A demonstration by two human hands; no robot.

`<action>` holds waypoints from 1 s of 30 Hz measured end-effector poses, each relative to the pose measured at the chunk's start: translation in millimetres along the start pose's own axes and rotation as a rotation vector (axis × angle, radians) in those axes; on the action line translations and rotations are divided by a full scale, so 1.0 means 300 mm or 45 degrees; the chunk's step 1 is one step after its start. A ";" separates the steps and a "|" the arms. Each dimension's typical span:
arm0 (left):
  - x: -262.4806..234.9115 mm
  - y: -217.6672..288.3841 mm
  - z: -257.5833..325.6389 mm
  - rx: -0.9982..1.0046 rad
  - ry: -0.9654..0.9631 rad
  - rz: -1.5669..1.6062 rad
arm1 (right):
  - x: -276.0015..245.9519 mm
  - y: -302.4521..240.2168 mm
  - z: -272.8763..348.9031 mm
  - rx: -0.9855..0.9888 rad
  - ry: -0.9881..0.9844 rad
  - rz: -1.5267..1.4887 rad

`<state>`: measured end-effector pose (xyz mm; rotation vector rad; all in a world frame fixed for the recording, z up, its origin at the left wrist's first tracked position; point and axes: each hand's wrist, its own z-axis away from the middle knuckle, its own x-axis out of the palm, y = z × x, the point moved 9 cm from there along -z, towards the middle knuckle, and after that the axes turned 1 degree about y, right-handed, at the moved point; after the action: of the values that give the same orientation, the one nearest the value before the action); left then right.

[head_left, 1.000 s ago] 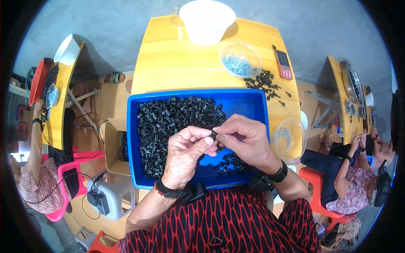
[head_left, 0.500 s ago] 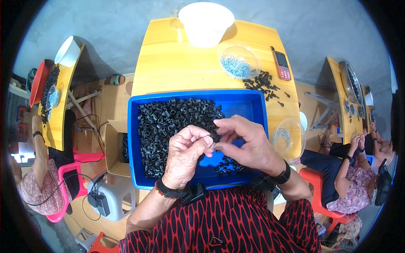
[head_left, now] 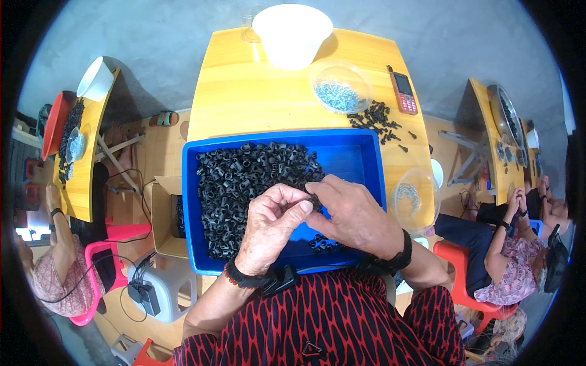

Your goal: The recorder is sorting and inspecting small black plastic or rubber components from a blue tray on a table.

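Both my hands are over a blue tray [head_left: 351, 146] heaped on its left with small black plastic parts [head_left: 244, 171]. My left hand [head_left: 271, 229] pinches a small black plastic part [head_left: 315, 204] between thumb and fingertips. Coming from the right, my right hand [head_left: 360, 219] has its fingers closed around the same part, mostly covering it. Whether a screw is in it I cannot tell. A smaller group of black pieces [head_left: 323, 244] lies in the tray below my right hand.
Beyond the tray, the yellow table [head_left: 244, 85] bears a white tub [head_left: 293, 36], a clear bowl of silvery screws [head_left: 337, 96], loose black pieces [head_left: 375, 119] and a phone [head_left: 403, 91]. Another clear bowl [head_left: 415, 198] stands right. People sit at side tables [head_left: 76, 195].
My right hand's fingers have come down and closed in on the black part at my left fingertips. The left hand stays nearly in place. The whole view has shifted slightly.
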<state>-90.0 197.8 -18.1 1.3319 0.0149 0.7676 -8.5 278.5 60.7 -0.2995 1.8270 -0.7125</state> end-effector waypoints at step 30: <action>-0.074 0.221 0.126 0.653 0.180 0.168 | -0.058 0.218 -0.043 0.119 0.079 0.085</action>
<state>-123.1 156.1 40.9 1.7723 0.2527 1.0118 -5.2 343.5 37.5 -0.1561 1.8467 -0.7656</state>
